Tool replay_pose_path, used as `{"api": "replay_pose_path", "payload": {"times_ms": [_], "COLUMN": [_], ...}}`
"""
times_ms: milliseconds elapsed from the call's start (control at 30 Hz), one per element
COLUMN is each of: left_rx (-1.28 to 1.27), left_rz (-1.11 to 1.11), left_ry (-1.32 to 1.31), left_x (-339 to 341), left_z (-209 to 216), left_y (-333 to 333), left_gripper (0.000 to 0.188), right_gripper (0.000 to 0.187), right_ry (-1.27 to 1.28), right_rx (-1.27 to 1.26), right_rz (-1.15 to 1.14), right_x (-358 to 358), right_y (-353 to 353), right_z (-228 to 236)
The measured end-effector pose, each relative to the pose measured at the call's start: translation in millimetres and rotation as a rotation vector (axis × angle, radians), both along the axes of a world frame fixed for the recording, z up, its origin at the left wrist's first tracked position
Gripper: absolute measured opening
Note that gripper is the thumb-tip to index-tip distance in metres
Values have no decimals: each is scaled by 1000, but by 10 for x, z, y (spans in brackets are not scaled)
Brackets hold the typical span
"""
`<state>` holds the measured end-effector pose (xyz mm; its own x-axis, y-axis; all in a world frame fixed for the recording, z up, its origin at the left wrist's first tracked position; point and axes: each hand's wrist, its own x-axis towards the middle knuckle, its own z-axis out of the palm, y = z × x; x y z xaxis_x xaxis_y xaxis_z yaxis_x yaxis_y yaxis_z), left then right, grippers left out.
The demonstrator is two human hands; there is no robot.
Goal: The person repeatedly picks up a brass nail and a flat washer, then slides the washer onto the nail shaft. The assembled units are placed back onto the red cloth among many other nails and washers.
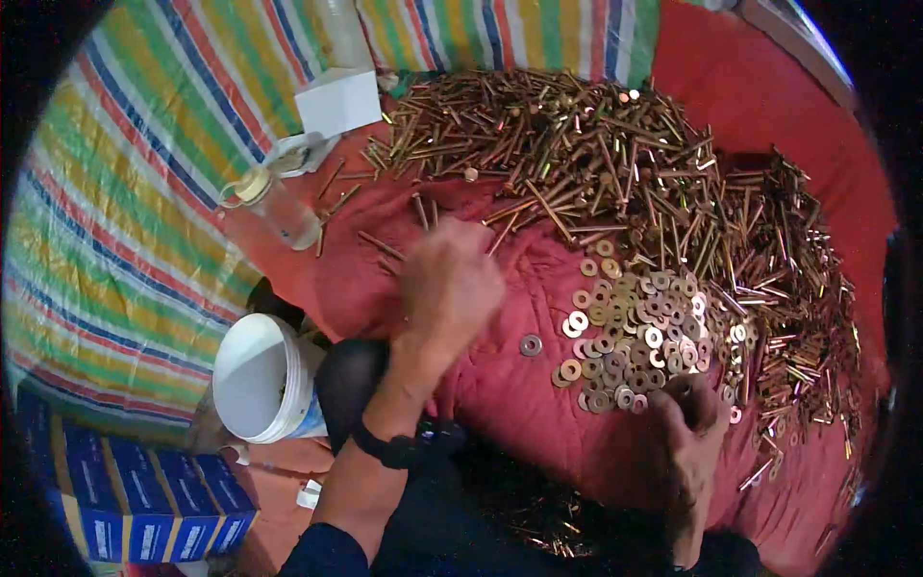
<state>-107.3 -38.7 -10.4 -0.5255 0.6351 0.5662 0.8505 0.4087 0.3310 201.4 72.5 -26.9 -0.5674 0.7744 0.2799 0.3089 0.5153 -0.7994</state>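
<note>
My left hand (450,284) is over the red cloth, a little blurred, its fingers curled under. What they hold, if anything, is hidden. Just beyond it lie a few loose bolts (381,244). My right hand (694,418) is at the near edge of a heap of flat metal washers (625,332), thumb and fingers bent in against the heap. I cannot make out what is between them. One washer (531,345) lies apart on the cloth, between my two hands. A large heap of long brassy bolts (538,135) curves behind the washers and down their right side.
Red cloth (519,404) covers the work surface. At left are a clear bottle (279,212), a white box (338,101), a white bucket (255,375) and blue cartons (144,490). A striped sheet (125,221) hangs behind them. More metal pieces (553,519) lie near my lap.
</note>
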Motion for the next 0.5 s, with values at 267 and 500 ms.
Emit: {"api": "replay_pose_path", "payload": {"times_ms": [267,500], "left_rx": [-423,-211], "left_rz": [276,-64], "left_ry": [-327,-264], "left_x": [-616,-514], "left_z": [9,-245], "left_y": [-441,-134], "left_gripper": [76,34], "right_gripper": [22,18], "right_ry": [-261,-211], "right_rx": [-28,275], "right_rz": [-66,-35], "right_x": [-53,-48], "right_y": [-145,-86], "right_z": [-7,-246]}}
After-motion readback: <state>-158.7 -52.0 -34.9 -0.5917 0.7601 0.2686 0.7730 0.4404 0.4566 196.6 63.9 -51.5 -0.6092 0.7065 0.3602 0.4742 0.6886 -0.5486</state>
